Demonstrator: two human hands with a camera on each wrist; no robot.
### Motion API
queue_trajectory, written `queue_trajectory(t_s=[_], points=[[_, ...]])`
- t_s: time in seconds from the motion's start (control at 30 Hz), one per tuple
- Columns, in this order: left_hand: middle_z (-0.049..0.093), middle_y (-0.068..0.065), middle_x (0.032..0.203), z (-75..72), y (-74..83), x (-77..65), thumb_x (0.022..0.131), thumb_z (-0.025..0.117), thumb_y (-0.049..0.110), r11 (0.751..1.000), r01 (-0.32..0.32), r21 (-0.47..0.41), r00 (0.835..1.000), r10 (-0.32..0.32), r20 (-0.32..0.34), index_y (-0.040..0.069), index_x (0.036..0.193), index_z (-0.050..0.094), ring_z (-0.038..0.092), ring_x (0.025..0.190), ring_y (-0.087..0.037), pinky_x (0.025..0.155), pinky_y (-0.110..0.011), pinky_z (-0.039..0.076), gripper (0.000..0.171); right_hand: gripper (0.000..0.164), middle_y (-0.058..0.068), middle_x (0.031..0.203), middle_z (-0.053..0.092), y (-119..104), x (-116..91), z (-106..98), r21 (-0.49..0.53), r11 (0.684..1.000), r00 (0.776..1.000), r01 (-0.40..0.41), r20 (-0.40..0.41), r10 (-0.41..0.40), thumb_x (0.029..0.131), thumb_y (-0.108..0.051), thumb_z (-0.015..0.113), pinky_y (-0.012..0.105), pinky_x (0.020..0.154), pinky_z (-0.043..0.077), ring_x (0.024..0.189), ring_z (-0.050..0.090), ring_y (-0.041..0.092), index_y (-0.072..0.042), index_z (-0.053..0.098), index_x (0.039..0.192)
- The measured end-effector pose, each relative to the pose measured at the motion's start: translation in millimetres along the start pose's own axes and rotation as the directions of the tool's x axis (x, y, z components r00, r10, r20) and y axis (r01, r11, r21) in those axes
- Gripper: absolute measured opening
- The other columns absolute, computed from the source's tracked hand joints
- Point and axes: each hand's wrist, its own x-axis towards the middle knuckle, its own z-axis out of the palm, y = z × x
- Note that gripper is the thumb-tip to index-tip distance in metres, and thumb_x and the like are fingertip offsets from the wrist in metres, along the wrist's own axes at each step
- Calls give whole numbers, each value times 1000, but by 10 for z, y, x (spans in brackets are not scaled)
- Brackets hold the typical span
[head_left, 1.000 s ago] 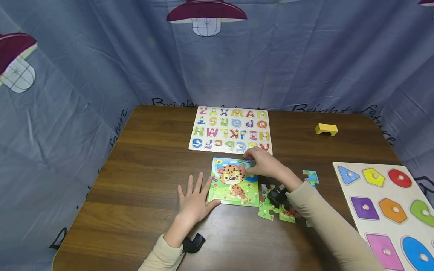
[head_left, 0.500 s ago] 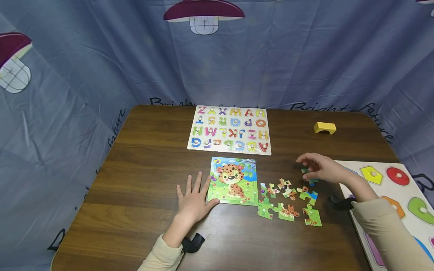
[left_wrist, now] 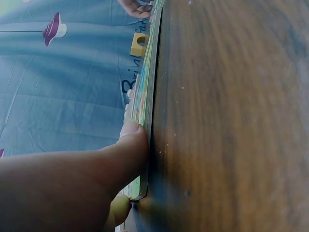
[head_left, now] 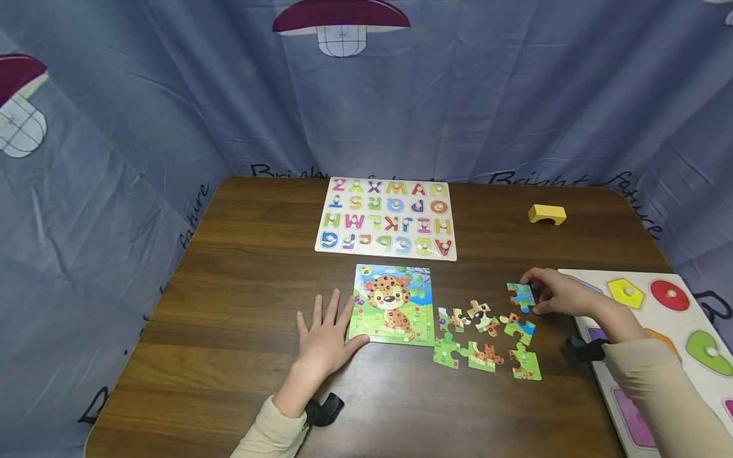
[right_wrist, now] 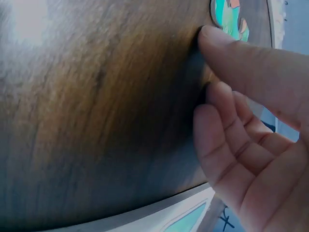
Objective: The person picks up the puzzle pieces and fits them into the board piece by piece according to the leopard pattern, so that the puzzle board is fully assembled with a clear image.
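Observation:
My left hand (head_left: 322, 343) lies with spread fingers on the table beside the square leopard puzzle (head_left: 395, 312). Its thumb rests against the board's edge, close up in the left wrist view, where the puzzle (left_wrist: 140, 186) shows edge-on. My right hand (head_left: 564, 296) is low at the table, fingers loosely bent, beside a blue-green jigsaw piece (head_left: 519, 296). In the right wrist view the thumb and fingers of that hand (right_wrist: 256, 130) hold nothing visible between them; part of a colourful piece (right_wrist: 227, 17) shows past the thumb. Several loose jigsaw pieces (head_left: 482, 357) lie between the puzzle and my right hand.
A letter peg board (head_left: 389, 219) lies behind the leopard puzzle. On the right, a shape peg board (head_left: 635, 324) sits partly under my right forearm. A yellow arch block (head_left: 547, 214) stands at the back right. A blue curtain (head_left: 366, 114) hangs behind the table.
My right hand has left the leopard puzzle's upper right corner, moved right, and come down beside the blue-green piece. My left hand has stayed at the puzzle's left edge.

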Motion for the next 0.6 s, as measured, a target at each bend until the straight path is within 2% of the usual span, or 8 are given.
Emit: queue_trajectory(t_s=[0.23,0.6], points=[[9,-6,144,-9,6,-3,77,38,65,1000,-1,3,1000,1,-9,27,139,19,2,128,-35,92,-63,3,75,51,15,90,46,34,4,1,36,999,1000,-8,-15,9,67,-9,73,29,57,42,67,46,18,5,45,106],[11,-7,144,-13,9,-4,77,39,65,1000,-7,0,1000,7,-15,26,139,21,3,128,-36,91,-64,4,75,46,11,87,50,30,17,21,-44,998,999,-34,-44,32,65,-20,75,30,59,43,69,48,17,4,50,97]])
